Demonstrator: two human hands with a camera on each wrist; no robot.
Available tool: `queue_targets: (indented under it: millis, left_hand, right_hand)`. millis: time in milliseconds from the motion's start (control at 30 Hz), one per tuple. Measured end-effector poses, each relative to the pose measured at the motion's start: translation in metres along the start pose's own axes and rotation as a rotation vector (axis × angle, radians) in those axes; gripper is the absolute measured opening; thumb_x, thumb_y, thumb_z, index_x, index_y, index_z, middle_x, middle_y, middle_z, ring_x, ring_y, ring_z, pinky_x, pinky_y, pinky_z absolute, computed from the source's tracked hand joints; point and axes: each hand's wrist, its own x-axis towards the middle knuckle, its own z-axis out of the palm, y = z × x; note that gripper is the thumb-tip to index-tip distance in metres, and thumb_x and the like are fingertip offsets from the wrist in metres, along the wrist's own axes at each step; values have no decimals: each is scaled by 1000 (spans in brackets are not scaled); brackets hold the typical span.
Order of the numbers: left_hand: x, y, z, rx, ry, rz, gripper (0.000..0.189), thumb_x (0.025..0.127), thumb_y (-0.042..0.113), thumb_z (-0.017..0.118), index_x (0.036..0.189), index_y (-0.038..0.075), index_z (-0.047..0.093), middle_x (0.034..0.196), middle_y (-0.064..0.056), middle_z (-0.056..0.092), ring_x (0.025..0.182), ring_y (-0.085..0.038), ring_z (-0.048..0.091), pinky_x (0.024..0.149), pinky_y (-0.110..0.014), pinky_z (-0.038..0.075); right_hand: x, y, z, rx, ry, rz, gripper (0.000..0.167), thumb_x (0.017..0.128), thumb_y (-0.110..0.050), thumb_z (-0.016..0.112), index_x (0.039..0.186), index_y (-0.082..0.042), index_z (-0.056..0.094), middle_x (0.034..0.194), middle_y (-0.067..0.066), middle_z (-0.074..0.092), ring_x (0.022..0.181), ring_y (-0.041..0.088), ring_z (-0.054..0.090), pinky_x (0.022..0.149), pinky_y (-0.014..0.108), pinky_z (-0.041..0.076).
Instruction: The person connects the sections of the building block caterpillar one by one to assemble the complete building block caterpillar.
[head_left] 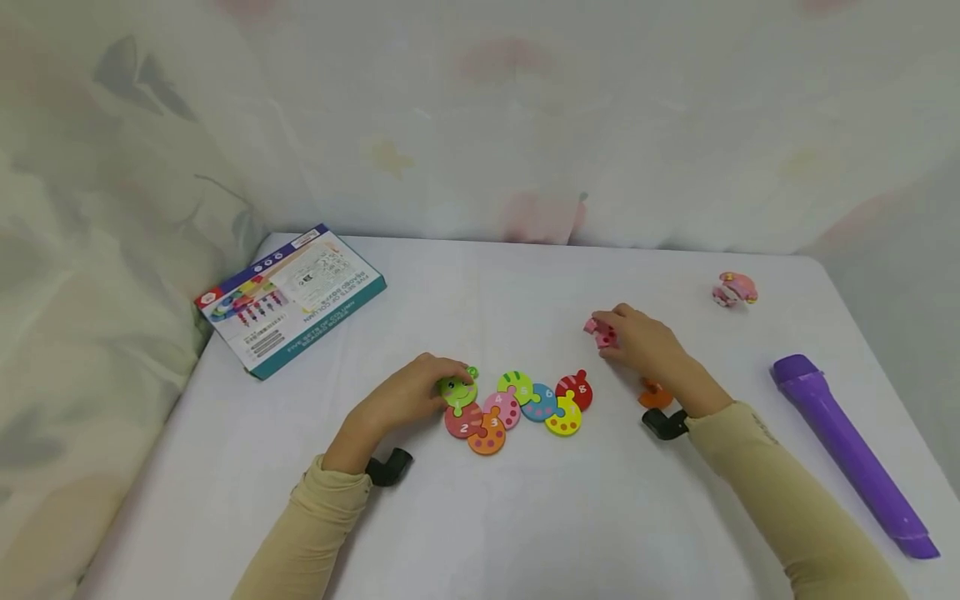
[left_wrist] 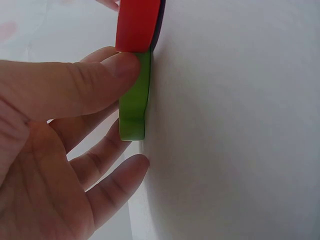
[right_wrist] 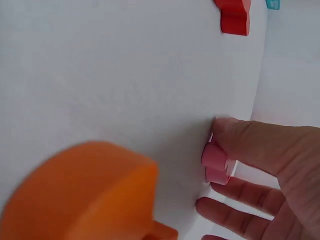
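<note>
On the white table lies a joined wooden caterpillar puzzle of numbered round pieces, running from a green smiling head (head_left: 459,395) to a red piece (head_left: 577,393) marked 8. My left hand (head_left: 408,393) holds the head's edge, the thumb lying on the green side (left_wrist: 132,115) in the left wrist view. To the right of the chain, my right hand (head_left: 647,343) pinches a pink dotted piece (head_left: 602,335) between thumb and fingers. Its pink edge (right_wrist: 215,157) shows in the right wrist view. A loose orange piece (head_left: 656,394) is partly hidden under the right wrist.
A flat puzzle box (head_left: 296,300) lies at the back left. Near the right edge is a long purple tube-like object (head_left: 855,458), with a small pink figure (head_left: 735,288) behind it. Floral cloth (head_left: 480,125) hangs along the back.
</note>
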Motion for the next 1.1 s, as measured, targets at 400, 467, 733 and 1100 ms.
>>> queue_targets:
  millis: [400,467,733,1100]
  left_hand:
    - [1,-1,1,-10,6,14,34,79,0,67,108,18,65,119,2,60,106,-16,49,91,-34,43]
    - [1,0,1,-10,5,7,34,79,0,67,108,19,65,119,3,60,106,-16,49,91,-33,43]
    - [0,1,1,-13,2,-16,35,79,0,68,108,19,65,120,2,59,108,-17,49,93,-35,42]
    - [0,0,2,-7,-1,-27,35,79,1,68,109,20,64,121,3,59,108,-16,48,90,-32,43]
  right_hand:
    - [-18,-16,-4,53,-24,-113,51,76,-20,74,123,-13,57,109,8,54,87,23,55,73,39,51]
    - [-25,-20,-4,50,-22,-144,50,76,-21,74,122,-14,58,108,6,55,86,22,55,73,38,50]
    - [-35,-32,3,-45,65,-218,48,73,-22,77,117,-14,61,100,5,58,86,19,55,73,39,46]
    - [-34,-38,3,-95,47,-215,50,73,-22,78,119,-15,60,102,6,57,90,21,55,78,42,46]
